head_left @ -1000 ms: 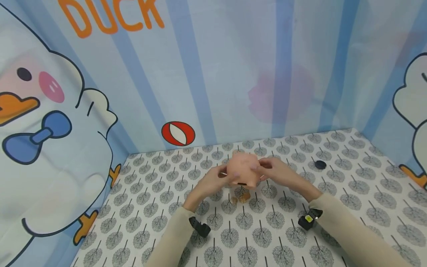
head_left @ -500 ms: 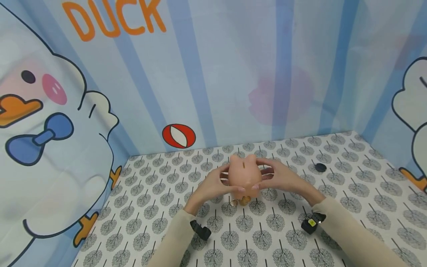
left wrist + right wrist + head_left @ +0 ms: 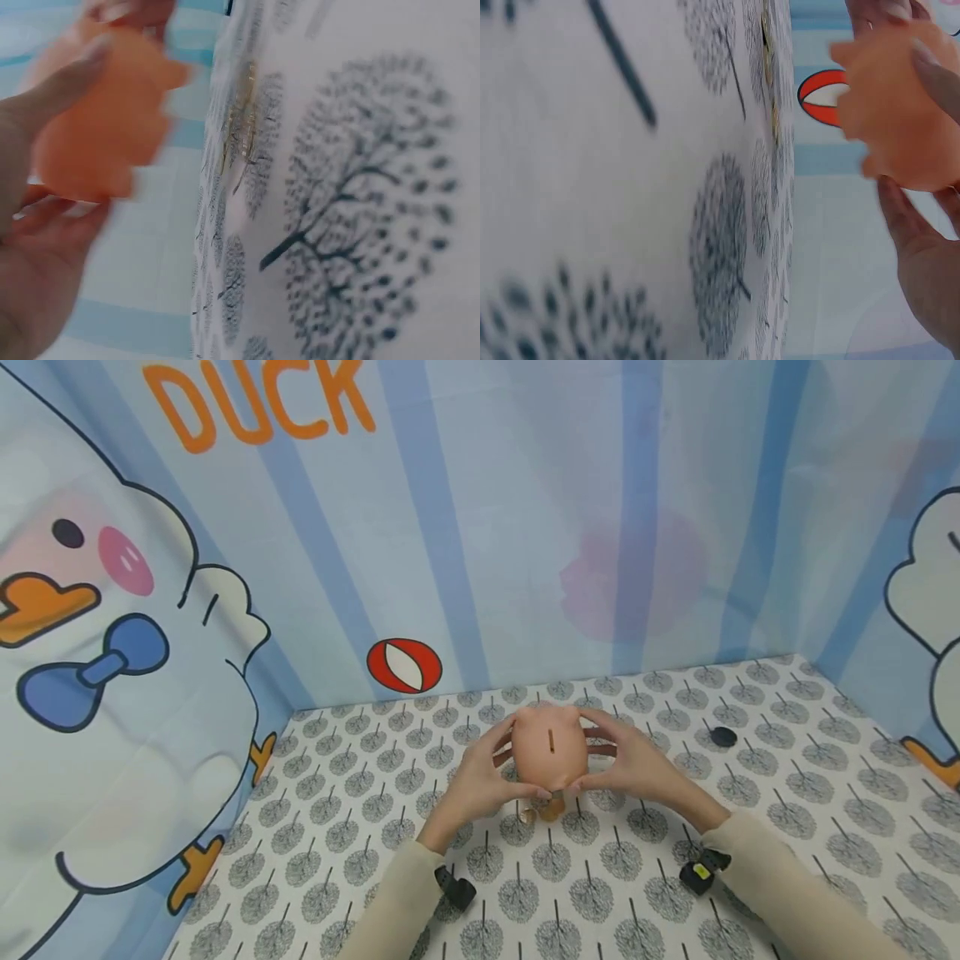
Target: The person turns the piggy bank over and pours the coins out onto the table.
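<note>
I see both grips cupping the piggy bank (image 3: 551,749), left hand (image 3: 480,777) and right hand (image 3: 637,766) curled around its sides, slot up, above coins (image 3: 545,811) mid-counter.

The one legible text was the word "DUCK", in large orange capital letters, printed on the pale blue striped fabric backdrop (image 3: 480,527) behind the table. No other text, number or brand could be read.

Head view looks down from above; both close wrist views share the piggy bank (image 3: 551,747).
</note>
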The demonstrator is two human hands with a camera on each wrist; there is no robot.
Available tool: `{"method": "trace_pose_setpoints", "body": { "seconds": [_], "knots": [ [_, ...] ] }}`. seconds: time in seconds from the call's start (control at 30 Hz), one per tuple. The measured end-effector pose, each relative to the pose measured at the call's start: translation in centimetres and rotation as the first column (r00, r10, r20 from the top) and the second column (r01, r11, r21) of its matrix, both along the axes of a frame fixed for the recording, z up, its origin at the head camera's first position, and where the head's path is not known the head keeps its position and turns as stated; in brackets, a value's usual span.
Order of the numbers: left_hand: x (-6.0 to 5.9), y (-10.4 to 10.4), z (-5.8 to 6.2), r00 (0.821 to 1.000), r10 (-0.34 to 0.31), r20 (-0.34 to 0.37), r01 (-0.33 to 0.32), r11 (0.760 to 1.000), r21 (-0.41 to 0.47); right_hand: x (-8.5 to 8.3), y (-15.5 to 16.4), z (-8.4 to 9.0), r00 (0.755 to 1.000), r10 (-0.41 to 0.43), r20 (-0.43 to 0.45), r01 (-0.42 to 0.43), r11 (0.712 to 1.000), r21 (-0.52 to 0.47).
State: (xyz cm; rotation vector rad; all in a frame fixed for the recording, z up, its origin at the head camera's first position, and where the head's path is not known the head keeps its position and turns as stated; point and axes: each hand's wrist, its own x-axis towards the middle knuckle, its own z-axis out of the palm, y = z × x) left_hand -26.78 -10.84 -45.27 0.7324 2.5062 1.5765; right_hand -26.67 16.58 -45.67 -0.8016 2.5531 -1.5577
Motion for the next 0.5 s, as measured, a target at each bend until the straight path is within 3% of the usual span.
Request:
{"method": "trace_pose_setpoints", "body": {
  "seconds": [0.1,0.3,0.5],
  "knots": [
    [-0.39,0.05,0.13,0.999,-0.012,-0.033,0.014,0.999,0.044,-0.1,-0.24,0.22,0.997,-0.034,-0.072,0.033,0.999,-0.012],
    [-0.66,0.11,0.01,0.999,-0.03,0.014,0.029,0.998,0.052,-0.2,-0.55,0.51,0.998,-0.055,-0.018,0.055,0.998,0.014],
    [-0.43,0.12,-0.52,0.999,-0.005,-0.034,0.006,0.999,0.032,-0.02,-0.74,-0.01,0.998,-0.054,-0.018,0.054,0.998,-0.023]
  ]
}}
